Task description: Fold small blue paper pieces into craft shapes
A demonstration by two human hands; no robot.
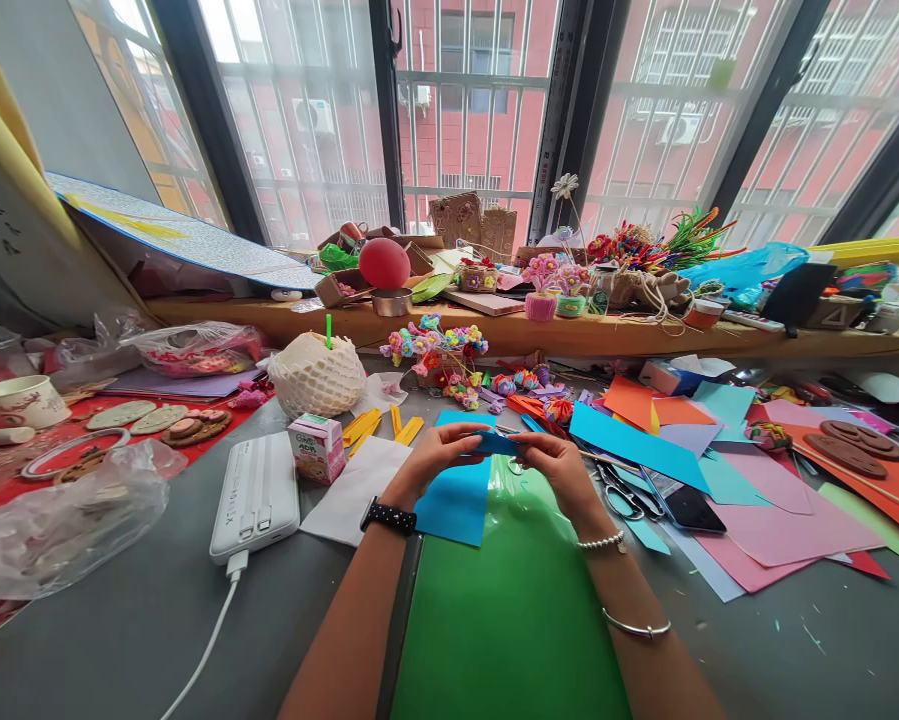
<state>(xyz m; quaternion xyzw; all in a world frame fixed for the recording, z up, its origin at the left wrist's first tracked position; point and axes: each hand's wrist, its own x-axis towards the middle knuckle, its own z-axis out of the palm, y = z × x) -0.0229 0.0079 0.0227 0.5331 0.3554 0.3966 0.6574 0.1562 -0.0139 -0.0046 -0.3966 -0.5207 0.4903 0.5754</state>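
Between my two hands is a small folded piece of blue paper (498, 443), raised above a green folder (516, 600). My left hand (449, 455), with a dark watch on the wrist, pinches its left end. The right end is pinched by my right hand (561, 465), which wears bracelets. A larger blue sheet (453, 510) lies beneath my left hand, partly over a white sheet (359, 490). Scissors (625, 495) rest just right of my right hand, near a long blue strip (636, 448) and a phone (685, 503).
On the left are a white power bank (255, 495) with a cable, a small pink carton (317, 448) and a foam-netted coconut (318, 375). Coloured paper sheets (786, 500) spread over the right side. Craft flowers (438, 345) stand behind my hands, below a crowded wooden sill (449, 335).
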